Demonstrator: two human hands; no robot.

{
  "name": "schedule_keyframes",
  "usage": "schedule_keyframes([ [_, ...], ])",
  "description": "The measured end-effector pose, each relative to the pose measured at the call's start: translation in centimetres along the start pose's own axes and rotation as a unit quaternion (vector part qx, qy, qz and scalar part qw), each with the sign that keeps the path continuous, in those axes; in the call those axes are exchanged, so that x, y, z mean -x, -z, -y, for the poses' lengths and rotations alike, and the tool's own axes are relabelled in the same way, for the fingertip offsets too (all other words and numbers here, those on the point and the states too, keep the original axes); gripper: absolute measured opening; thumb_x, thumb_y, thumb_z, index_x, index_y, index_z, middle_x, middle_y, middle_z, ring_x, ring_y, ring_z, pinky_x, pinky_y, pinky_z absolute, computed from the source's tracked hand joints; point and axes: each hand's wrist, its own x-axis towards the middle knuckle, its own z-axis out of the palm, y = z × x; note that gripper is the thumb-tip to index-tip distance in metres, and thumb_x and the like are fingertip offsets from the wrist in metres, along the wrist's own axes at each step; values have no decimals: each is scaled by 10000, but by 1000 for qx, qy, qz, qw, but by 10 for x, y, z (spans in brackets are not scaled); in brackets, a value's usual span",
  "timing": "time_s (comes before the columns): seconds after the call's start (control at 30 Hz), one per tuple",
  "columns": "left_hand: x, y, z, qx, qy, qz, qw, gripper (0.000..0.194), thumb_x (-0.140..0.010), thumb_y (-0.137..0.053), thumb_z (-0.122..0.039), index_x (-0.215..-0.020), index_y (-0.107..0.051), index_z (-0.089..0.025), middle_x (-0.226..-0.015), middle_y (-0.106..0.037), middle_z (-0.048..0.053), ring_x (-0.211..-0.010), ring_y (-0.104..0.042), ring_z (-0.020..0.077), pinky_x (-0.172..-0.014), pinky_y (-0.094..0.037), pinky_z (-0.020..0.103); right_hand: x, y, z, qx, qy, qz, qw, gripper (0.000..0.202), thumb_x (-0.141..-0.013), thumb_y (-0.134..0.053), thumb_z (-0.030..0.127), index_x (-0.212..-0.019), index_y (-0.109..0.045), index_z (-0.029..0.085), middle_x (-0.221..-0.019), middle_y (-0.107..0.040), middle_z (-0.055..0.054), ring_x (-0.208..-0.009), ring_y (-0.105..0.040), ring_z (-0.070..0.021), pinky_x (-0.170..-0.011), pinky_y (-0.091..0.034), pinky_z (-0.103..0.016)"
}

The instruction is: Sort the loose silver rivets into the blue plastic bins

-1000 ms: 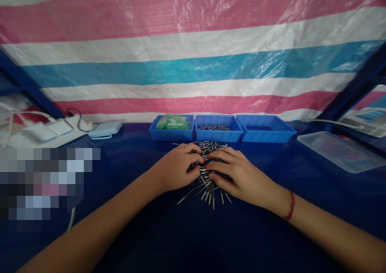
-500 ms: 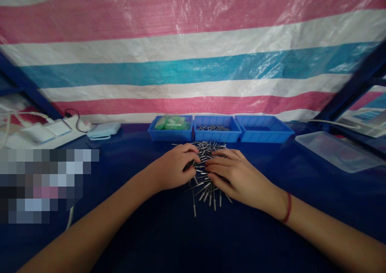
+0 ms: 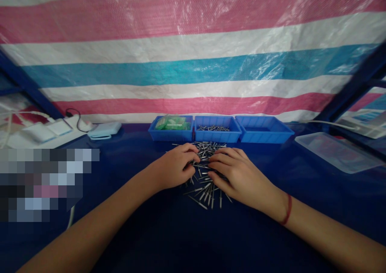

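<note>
A loose pile of silver blind rivets (image 3: pixel 205 187) lies on the dark blue table, spread towards me at its near end. My left hand (image 3: pixel 178 166) rests at the pile's left side, fingers curved and apart, with the tips among the rivets. From the right, my right hand (image 3: pixel 233 170) lies over the pile's edge, its fingers spread and the thumb lower down. No rivet shows lifted in either hand. Some of the pile is hidden beneath both hands.
Behind the pile stand three blue bins: one with green packets (image 3: pixel 172 123), a middle bin (image 3: pixel 217 135) with rivets, and a right bin (image 3: pixel 265 136). A clear plastic lid (image 3: pixel 337 152) lies right. At left are a power strip (image 3: pixel 72 129) and a light blue device (image 3: pixel 104 130).
The rivets at the near end have shifted; one that pointed towards me now lies slanted, closer to the pile. My right fingertips have drawn slightly right, while my left hand is almost unmoved.
</note>
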Motion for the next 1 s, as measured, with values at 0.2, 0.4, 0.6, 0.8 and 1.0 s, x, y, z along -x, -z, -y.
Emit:
schedule_keyframes([
  [0.2,-1,2,-1,-21,17,-2,1000,88,-807,-502,-151,-840,-584,-150,-1032,-561,79,-970,-567,199,-891,-452,350,0,2,5,-26,43,12,999,284,-889,-463,262,-1127,-608,204,-1163,-622,-58,-1140,-465,-246,-925,-358,-421],
  [0.4,-1,1,4,1,33,3,999,206,-777,-470,-71,-942,-557,-160,-990,-572,56,-909,-583,177,-848,-466,322,0,2,7,-40,70,51,995,261,-905,-448,276,-1091,-622,220,-1164,-632,-42,-1160,-462,-238,-936,-344,-424],
  [0.6,-1,1,7,4,6,8,1000,239,-775,-444,-34,-915,-591,-160,-1092,-548,76,-1003,-569,177,-920,-435,318,1,2,4,-15,44,24,999,209,-882,-491,282,-947,-663,183,-1016,-658,-74,-1060,-512,-241,-902,-363,-421],
  [0.8,1,7,3,-39,13,24,999,129,-817,-521,-155,-836,-648,-163,-1176,-516,98,-1000,-585,207,-900,-455,347,0,1,4,-21,27,32,999,213,-882,-485,280,-960,-658,181,-1007,-653,-74,-1048,-511,-243,-890,-370,-419],
  [1.0,0,9,-8,-129,16,33,991,172,-876,-473,-168,-835,-641,-157,-1161,-537,89,-1041,-544,235,-906,-439,407,0,0,4,-35,25,32,999,191,-869,-501,262,-953,-655,188,-1011,-649,-73,-1040,-519,-236,-880,-379,-411],
])
